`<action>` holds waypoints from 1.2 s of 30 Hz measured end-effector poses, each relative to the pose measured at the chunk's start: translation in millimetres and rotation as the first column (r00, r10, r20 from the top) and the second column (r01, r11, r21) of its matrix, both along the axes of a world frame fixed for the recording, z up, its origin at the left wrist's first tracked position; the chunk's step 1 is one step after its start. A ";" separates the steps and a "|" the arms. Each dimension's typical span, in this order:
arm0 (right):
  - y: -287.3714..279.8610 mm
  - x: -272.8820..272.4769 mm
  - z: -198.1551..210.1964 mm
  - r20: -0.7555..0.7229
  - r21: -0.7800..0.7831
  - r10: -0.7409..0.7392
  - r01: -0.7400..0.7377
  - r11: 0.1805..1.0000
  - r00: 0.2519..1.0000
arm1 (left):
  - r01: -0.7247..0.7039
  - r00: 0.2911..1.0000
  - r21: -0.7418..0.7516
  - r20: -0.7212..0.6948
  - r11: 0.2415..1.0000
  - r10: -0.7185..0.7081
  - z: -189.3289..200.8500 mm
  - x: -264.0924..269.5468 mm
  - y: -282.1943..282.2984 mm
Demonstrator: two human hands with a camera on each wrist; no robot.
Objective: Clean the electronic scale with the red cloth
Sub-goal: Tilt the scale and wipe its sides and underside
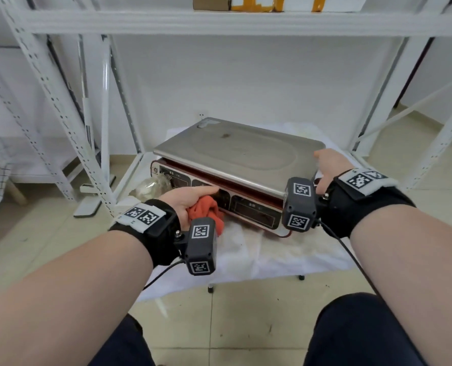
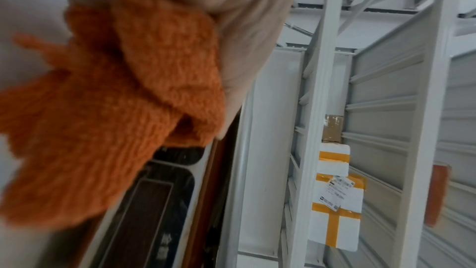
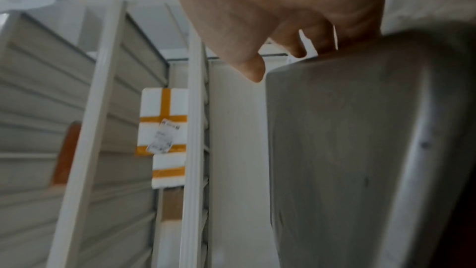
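The electronic scale [image 1: 227,151] has a steel weighing pan above a dark red front display panel [image 1: 253,211] and sits on a white sheet on the floor. My left hand [image 1: 190,199] holds the bunched red-orange cloth [image 1: 206,211] against the front panel near its middle. In the left wrist view the cloth [image 2: 123,97] hangs from my palm over the display windows [image 2: 154,201]. My right hand [image 1: 327,165] grips the pan's right front corner. The right wrist view shows its fingers [image 3: 304,42] curled over the pan's edge [image 3: 360,129]. A brown stain [image 1: 226,135] marks the pan's far part.
A white metal shelving frame [image 1: 95,143] surrounds the scale, with parcels [image 1: 277,2] on the shelf above. A crumpled clear plastic bag [image 1: 153,187] lies left of the scale. The white sheet [image 1: 272,254] extends toward me, and my knees sit below on the tiled floor.
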State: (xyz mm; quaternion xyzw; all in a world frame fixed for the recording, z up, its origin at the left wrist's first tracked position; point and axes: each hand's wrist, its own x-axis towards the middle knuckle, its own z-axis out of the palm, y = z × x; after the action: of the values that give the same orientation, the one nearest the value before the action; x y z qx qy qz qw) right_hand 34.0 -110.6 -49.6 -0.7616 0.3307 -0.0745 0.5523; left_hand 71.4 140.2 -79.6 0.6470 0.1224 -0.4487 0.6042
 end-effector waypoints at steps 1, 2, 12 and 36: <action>4.1 -0.1 5.0 -0.009 -0.065 0.003 -0.003 0.998 1.000 | 0.051 0.999 0.006 0.017 0.999 -0.051 1.3 -1.8 6.2; 12.9 -1.9 10.3 -0.016 -0.125 -0.015 0.013 0.992 1.000 | 0.055 0.997 0.033 0.054 0.998 -0.057 4.6 -6.4 11.9; 127.9 -3.5 31.6 0.252 -0.460 0.419 -0.273 0.845 0.872 | -0.012 0.955 -0.194 0.287 0.981 0.068 12.0 -13.2 74.3; 151.1 51.4 -4.8 -0.247 -0.774 0.411 -0.434 0.462 0.877 | -0.640 0.478 -0.185 0.665 0.746 0.574 17.8 55.3 112.4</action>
State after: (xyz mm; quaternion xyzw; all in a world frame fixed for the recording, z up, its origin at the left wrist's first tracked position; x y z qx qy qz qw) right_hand 85.4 40.5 -54.4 -0.9856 0.0672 -0.0686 0.1391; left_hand 126.7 252.5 -61.7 0.7045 0.1308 0.0726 0.6938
